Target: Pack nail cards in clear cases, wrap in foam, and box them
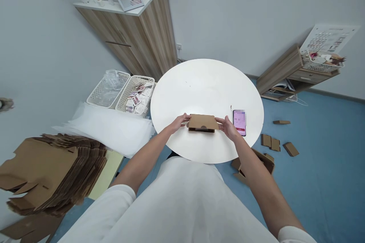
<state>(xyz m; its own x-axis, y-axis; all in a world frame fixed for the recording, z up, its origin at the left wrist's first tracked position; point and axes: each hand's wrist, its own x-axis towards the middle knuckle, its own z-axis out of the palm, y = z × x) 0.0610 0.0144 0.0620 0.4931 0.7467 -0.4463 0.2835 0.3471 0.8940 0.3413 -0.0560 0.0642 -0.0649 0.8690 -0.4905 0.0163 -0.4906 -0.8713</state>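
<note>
A small brown cardboard box [203,120] sits on the white round table [208,83], its lid lying nearly closed over a dark gap along the front. My left hand [179,122] grips the box's left end with its fingers. At the opposite end, my right hand [227,127] has its fingers against the right side, so the box is held between both hands. Just right of my right hand lies a phone [239,123] with a lit pink screen showing a timer.
Flattened cardboard boxes [51,167] are stacked at the left, below white sheets [111,125]. Beside the table stand a basket of printed cards [138,97] and a basket of clear plastic bags [110,85]. Several folded boxes [291,149] lie on the blue floor at right.
</note>
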